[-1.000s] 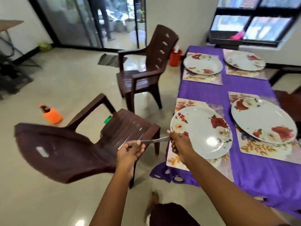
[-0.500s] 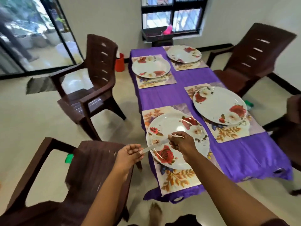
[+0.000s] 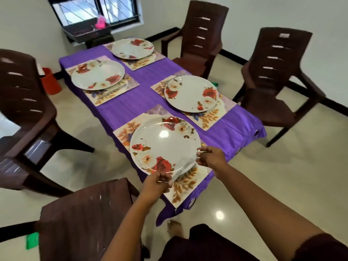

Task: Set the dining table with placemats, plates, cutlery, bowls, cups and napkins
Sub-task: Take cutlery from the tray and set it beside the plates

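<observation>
I hold a thin silver knife (image 3: 185, 165) across the near edge of the nearest plate (image 3: 165, 143), my left hand (image 3: 157, 182) pinching 1 end and my right hand (image 3: 211, 159) the other. This white plate with red roses sits on a floral placemat (image 3: 190, 182) at the desk's (image 3: 143, 108) near corner. 3 more matching plates lie on their own placemats farther along the purple cloth. Cutlery (image 3: 110, 92) lies beside the far left plate (image 3: 98, 74).

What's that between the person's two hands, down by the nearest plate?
In the head view, a blurred piece of silver cutlery, probably a knife, spans from the left hand to the right hand, crossing the near edge of the nearest plate.
</observation>
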The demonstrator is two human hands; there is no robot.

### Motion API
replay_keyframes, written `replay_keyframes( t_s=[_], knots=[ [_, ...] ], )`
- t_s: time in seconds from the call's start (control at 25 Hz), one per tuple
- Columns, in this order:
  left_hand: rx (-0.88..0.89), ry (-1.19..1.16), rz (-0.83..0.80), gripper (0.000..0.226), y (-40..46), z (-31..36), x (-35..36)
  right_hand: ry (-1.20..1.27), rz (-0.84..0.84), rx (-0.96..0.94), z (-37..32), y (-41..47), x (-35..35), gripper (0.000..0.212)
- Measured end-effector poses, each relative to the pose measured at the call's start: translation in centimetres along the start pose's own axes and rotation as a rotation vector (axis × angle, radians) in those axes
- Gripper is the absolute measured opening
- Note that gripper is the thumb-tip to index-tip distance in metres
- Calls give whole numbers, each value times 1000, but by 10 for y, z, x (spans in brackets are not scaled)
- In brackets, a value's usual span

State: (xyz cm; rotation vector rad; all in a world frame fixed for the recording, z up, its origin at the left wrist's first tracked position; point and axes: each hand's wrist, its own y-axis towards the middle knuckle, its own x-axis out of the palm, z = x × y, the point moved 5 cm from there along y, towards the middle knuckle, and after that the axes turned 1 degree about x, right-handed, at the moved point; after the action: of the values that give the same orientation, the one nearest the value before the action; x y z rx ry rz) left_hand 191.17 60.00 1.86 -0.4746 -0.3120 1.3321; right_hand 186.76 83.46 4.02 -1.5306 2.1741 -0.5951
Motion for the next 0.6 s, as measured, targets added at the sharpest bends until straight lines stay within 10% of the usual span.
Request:
replay_keyframes(
  t_s=[0.6],
  knots=[
    [133,586,139,22,3,-38,47,-269,252,106,64,24,-40,15]
  ],
)
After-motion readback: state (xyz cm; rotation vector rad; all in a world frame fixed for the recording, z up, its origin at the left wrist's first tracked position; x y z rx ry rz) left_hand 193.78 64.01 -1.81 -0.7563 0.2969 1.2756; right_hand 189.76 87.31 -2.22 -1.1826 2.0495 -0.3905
